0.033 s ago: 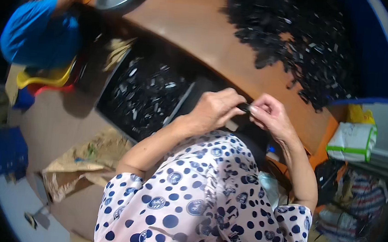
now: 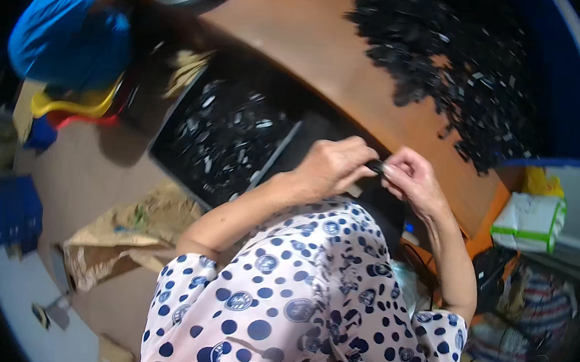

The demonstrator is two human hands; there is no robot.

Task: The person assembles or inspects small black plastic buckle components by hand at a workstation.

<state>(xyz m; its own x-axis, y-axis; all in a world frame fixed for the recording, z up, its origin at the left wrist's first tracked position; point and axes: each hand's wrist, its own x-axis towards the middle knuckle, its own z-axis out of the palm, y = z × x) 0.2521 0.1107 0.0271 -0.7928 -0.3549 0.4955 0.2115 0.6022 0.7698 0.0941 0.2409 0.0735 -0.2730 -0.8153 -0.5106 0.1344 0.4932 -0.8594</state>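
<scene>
Both bare hands, left and right, sit slightly farther right in the frame than earlier. Left of centre, an open black rectangular crate holds dark glossy pieces. Near centre, left fingertips and right fingertips pinch opposite ends of one small black piece. Upper right, loose black pieces heap on a brown wooden table.

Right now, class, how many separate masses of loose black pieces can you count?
2: one heap on the brown table, another batch inside the dark bin, left of the left hand. More may be hidden.
</scene>
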